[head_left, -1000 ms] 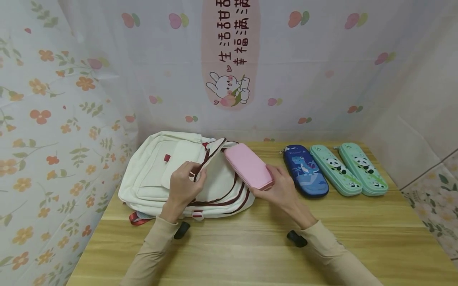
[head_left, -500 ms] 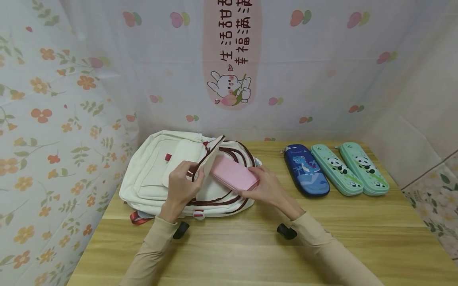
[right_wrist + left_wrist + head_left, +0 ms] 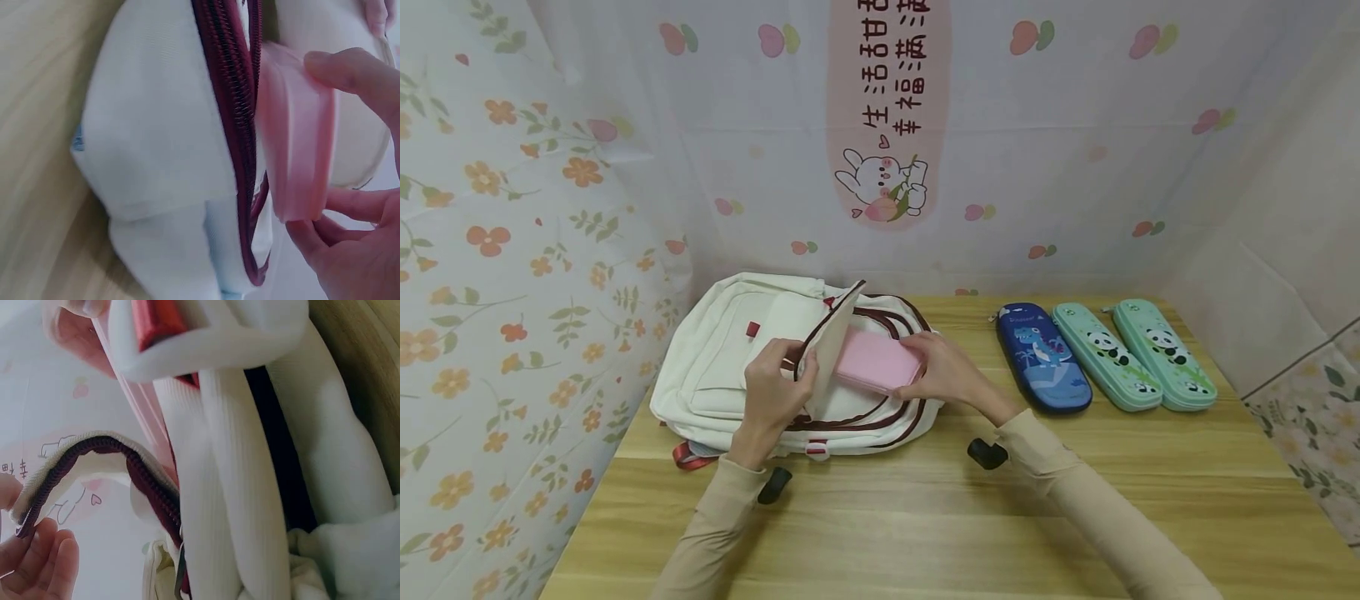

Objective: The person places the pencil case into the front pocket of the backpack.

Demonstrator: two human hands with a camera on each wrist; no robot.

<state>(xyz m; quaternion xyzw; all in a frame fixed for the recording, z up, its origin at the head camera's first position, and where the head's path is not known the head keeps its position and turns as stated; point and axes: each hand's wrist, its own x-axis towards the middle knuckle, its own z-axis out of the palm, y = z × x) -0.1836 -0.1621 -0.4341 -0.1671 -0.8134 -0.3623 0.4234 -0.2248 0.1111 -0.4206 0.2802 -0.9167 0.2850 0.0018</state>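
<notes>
A white backpack with dark red zips lies on its back at the left of the table. The left hand pinches the edge of its raised flap; the left wrist view shows the zipped edge between thumb and fingers. From the right, the right hand grips the near end of a pink case, whose far end is behind the flap, in the pack's opening. In the right wrist view the thumb lies on one side of the pink case and the fingers on the other.
A blue dinosaur case and two green panda cases lie side by side at the back right of the wooden table. A patterned curtain hangs behind. A red strap sticks out below the pack.
The right hand has moved left with the pink case, which now sits farther inside the pack's opening. The left hand has shifted slightly left, and the flap stands more upright.
</notes>
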